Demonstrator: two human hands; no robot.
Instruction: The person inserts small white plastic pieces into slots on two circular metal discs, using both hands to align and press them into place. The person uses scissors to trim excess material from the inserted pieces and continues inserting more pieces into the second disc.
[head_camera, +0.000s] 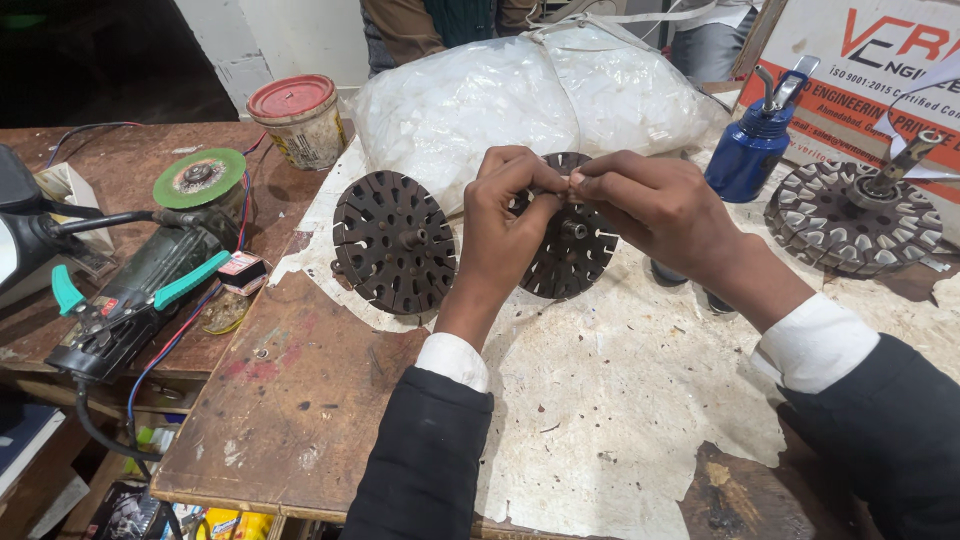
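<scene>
A: Report status of the work on the slotted core.

B: The dark slotted core (572, 245) lies flat on the white paper sheet (620, 400) covering the table (290, 400), at centre, just near of the clear plastic bag of white strips (520, 95). As far as can be seen, its slots are bare: no white lining shows in any of them. A second dark slotted core (392, 240) lies just to its left, equally bare. By contrast, the core at far right (850, 220) shows pale inserts in its slots all the way round. Judged from this, the centre core is at an early stage, with most or all slots outstanding.

A: Condition of the hands?

B: Both hands meet over the far edge of the centre core. The left hand (505, 220) has thumb and forefinger drawn together in a pinch; the right hand (660, 205) does the same, its fingers (590, 180) touching those of the left. Something very small appears to be nipped between them; it is too small to identify.

A: Contact with the core?

B: The left hand covers the core's left portion. Whether it rests on the metal cannot be determined.

A: Adjacent items?

B: A blue oil can (755, 145) far right of the hands; an angle grinder with green disc (150, 270) and a red-lidded tub (297, 120) to the left.
</scene>
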